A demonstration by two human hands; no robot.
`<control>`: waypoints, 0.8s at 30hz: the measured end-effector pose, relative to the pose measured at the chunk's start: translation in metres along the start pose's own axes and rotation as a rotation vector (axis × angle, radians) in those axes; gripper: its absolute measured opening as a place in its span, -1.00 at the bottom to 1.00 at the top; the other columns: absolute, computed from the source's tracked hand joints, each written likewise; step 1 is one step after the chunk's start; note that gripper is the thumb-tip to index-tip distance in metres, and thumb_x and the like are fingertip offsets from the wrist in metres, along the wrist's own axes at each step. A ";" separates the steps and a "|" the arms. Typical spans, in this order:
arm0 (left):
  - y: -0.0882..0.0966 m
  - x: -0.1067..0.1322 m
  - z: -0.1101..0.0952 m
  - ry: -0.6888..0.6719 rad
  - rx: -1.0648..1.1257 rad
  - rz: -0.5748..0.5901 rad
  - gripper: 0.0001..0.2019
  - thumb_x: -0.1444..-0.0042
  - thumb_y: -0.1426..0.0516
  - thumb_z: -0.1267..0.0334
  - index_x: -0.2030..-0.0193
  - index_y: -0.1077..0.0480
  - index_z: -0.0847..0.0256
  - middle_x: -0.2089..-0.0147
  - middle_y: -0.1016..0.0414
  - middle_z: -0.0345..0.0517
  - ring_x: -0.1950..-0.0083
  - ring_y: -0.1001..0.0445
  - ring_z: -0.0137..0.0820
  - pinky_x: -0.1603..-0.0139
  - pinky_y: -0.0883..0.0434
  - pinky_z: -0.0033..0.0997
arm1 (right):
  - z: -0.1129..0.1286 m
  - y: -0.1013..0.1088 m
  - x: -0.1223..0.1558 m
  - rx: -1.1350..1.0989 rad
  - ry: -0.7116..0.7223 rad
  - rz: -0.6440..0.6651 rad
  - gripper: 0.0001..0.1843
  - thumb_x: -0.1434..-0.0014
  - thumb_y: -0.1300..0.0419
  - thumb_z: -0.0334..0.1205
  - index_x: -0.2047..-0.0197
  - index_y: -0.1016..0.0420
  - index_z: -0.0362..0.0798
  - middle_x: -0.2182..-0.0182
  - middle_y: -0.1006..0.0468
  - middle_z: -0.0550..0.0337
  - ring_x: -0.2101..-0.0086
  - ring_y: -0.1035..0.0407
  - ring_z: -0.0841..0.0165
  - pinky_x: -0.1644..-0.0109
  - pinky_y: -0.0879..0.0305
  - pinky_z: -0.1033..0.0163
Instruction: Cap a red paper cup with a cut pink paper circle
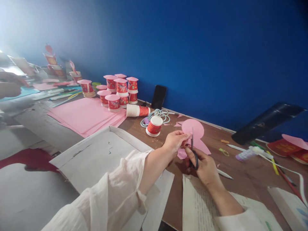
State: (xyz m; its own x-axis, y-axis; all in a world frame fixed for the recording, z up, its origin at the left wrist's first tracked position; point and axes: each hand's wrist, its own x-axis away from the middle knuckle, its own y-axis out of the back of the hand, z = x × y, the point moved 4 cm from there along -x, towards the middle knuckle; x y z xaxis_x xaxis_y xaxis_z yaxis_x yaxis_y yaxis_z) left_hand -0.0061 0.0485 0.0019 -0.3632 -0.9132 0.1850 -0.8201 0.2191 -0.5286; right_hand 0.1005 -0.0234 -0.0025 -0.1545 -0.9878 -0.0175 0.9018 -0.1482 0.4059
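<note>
My left hand [175, 141] is closed in a pinch at the left edge of a piece of pink paper [193, 127]. This paper has a rounded upper part and a pointed lower corner; its lower middle is partly hidden by my hands. Black-handled scissors [196, 161] sit in my right hand [207, 167], their blades pointing up and lying across the paper. Whether the blades are apart I cannot tell. Just left of my left hand stands an upside-down red and white paper cup [154, 126].
Stacked red paper cups with pink discs [113, 102] stand beside pink sheets [81, 115]. A phone [159, 97] leans on the blue wall. A black cylinder [267, 122], a glue stick [245, 154] and pens lie right. An open book [196, 202] is in front; another person's hand [9, 85] shows far left.
</note>
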 end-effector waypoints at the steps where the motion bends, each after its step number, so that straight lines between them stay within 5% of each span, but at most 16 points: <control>1: -0.001 0.000 0.000 -0.003 0.001 0.007 -0.69 0.05 -0.32 0.12 0.47 -0.29 0.21 0.55 -0.30 -0.24 0.59 -0.25 -0.55 0.53 -0.20 -0.49 | 0.000 0.000 0.000 0.003 0.000 0.002 -0.42 -0.10 -0.22 0.30 0.19 -0.62 -0.08 0.64 -0.46 0.26 0.62 -0.33 0.40 0.54 -0.30 0.34; 15: 0.000 -0.001 0.000 0.014 -0.027 -0.015 -0.67 0.06 -0.33 0.12 0.49 -0.26 0.20 0.56 -0.30 -0.25 0.61 -0.25 -0.55 0.55 -0.18 -0.50 | -0.001 -0.001 0.000 0.003 0.005 0.031 -0.50 -0.12 -0.22 0.26 0.49 -0.48 -0.03 0.65 -0.44 0.26 0.62 -0.33 0.38 0.52 -0.29 0.33; 24: -0.001 0.004 -0.003 0.021 -0.002 -0.024 -0.64 0.10 -0.36 0.11 0.50 -0.26 0.21 0.57 -0.29 -0.25 0.60 -0.22 -0.56 0.56 -0.15 -0.49 | 0.002 0.001 0.001 0.057 0.042 0.029 -0.52 -0.14 -0.21 0.24 0.44 -0.52 -0.04 0.66 -0.44 0.28 0.59 -0.34 0.39 0.46 -0.29 0.34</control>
State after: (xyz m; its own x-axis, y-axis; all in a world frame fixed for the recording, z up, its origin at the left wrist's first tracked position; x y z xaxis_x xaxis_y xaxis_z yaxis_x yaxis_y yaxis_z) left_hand -0.0076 0.0452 0.0056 -0.3528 -0.9108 0.2144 -0.8294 0.1984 -0.5222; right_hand 0.1001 -0.0240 0.0000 -0.1106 -0.9929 -0.0432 0.8809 -0.1180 0.4584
